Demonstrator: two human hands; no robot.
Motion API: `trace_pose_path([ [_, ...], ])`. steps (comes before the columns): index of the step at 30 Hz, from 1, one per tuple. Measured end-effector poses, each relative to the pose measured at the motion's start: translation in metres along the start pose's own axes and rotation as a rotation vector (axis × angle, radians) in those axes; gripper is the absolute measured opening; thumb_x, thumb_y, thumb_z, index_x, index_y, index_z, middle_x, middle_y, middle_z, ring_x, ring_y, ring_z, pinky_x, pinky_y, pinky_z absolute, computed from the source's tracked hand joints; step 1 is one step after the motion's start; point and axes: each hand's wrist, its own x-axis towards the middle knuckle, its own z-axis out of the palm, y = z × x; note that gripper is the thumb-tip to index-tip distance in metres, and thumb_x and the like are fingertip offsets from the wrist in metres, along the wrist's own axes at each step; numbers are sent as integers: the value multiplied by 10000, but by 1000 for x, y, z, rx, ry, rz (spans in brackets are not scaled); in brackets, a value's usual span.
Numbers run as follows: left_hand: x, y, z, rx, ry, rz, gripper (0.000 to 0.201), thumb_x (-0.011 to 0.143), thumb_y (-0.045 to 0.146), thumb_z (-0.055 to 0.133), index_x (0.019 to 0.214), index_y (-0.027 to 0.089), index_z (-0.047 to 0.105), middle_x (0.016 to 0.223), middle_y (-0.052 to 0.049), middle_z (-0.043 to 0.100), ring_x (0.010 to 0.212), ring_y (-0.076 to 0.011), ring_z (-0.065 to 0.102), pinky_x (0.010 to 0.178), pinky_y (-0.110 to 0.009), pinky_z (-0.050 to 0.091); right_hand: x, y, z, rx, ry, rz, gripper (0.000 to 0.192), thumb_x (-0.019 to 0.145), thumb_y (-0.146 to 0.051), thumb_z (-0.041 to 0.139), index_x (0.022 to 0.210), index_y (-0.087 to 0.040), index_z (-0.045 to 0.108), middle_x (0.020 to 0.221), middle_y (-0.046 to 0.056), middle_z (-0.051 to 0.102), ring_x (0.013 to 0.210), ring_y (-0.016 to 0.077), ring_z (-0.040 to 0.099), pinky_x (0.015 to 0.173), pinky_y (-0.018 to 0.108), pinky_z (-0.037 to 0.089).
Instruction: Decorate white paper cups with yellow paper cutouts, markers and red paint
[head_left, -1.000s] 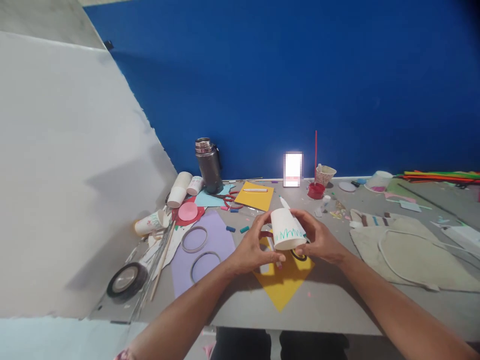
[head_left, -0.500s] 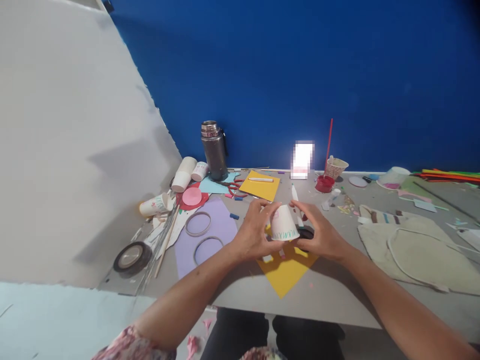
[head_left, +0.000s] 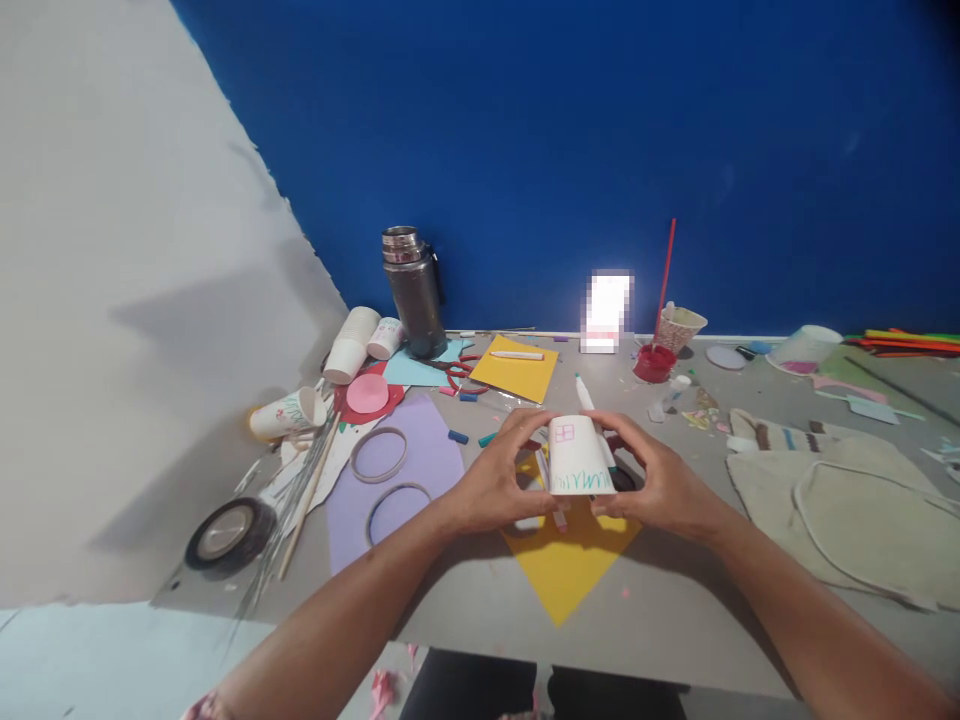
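A white paper cup (head_left: 579, 462) is held upside down between my two hands, just above the table. Drawn on its side are a pink window shape and green grass-like strokes along the lower rim. My left hand (head_left: 504, 470) is closed on the cup's left side, thumb low and fingers high. On the right side, my right hand (head_left: 660, 472) grips it the same way. Behind the cup a white marker with a green tip (head_left: 585, 393) points up, close to my right fingers; whether they touch it I cannot tell. Yellow paper (head_left: 559, 585) lies beneath.
On the left are purple paper (head_left: 431, 430), tape rings, a black tape roll (head_left: 229, 535), wire sticks and other cups (head_left: 349, 350). A thermos (head_left: 416, 295) and pliers stand or lie behind. A red pot (head_left: 654, 365) and a cloth bag (head_left: 772, 490) are to the right.
The cup has turned in my hands, so the pink window now faces me more fully. It also sits slightly lower and nearer. The whole view has shifted a little.
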Motion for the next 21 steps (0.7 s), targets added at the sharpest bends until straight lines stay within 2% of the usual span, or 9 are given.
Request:
trace_pose_path([
  [3, 1, -2, 0, -2, 109, -23, 793, 711, 148, 801, 1431, 326, 521, 1484, -103, 494, 1394, -315, 494, 1087, -477, 528, -2, 1, 0, 0, 56, 40, 969, 721, -431, 893, 1567, -312, 435, 1469, 128, 617, 1174, 318, 678, 938, 459, 628],
  [5, 3, -2, 0, -12, 163, -50, 778, 709, 128, 771, 1420, 321, 521, 1498, -105, 485, 1401, -316, 491, 1087, -483, 527, -4, -3, 1, 13, 146, 19, 898, 776, -407, 859, 1566, -296, 446, 1401, 131, 673, 1154, 304, 702, 918, 432, 641],
  [9, 4, -3, 0, -8, 189, -70, 743, 715, 136, 766, 1401, 291, 527, 1496, -118, 488, 1400, -313, 495, 1081, -476, 528, -11, -17, 1, 2, 400, -169, 396, 949, -272, 691, 1342, -294, 657, 1021, 60, 782, 897, 222, 758, 800, 347, 646],
  [11, 5, -4, 0, 18, 195, -59, 750, 709, 146, 776, 1403, 286, 530, 1488, -123, 499, 1391, -323, 499, 1059, -476, 538, -15, -24, -1, -3, 474, -298, 261, 981, -213, 636, 1208, -304, 728, 867, 32, 765, 805, 221, 741, 745, 359, 628],
  [13, 5, -4, 1, 37, 197, -59, 752, 702, 149, 780, 1401, 283, 535, 1482, -123, 506, 1384, -330, 502, 1043, -477, 546, -17, -27, -4, 3, 489, -380, 239, 985, -185, 618, 1139, -308, 753, 829, 33, 760, 797, 241, 733, 703, 381, 607],
  [16, 4, -4, 1, 38, 183, -82, 746, 700, 135, 766, 1394, 279, 535, 1473, -120, 507, 1376, -320, 505, 1047, -472, 546, -18, -28, -5, 7, 478, -402, 247, 968, -151, 634, 1113, -309, 756, 863, 37, 772, 801, 244, 730, 654, 372, 582],
  [21, 4, -2, 1, 34, 164, -92, 755, 700, 132, 762, 1402, 277, 525, 1482, -120, 495, 1384, -310, 496, 1060, -461, 536, -17, -28, -6, 8, 509, -425, 230, 952, -146, 650, 1083, -294, 765, 851, 36, 769, 810, 245, 727, 723, 397, 588],
])
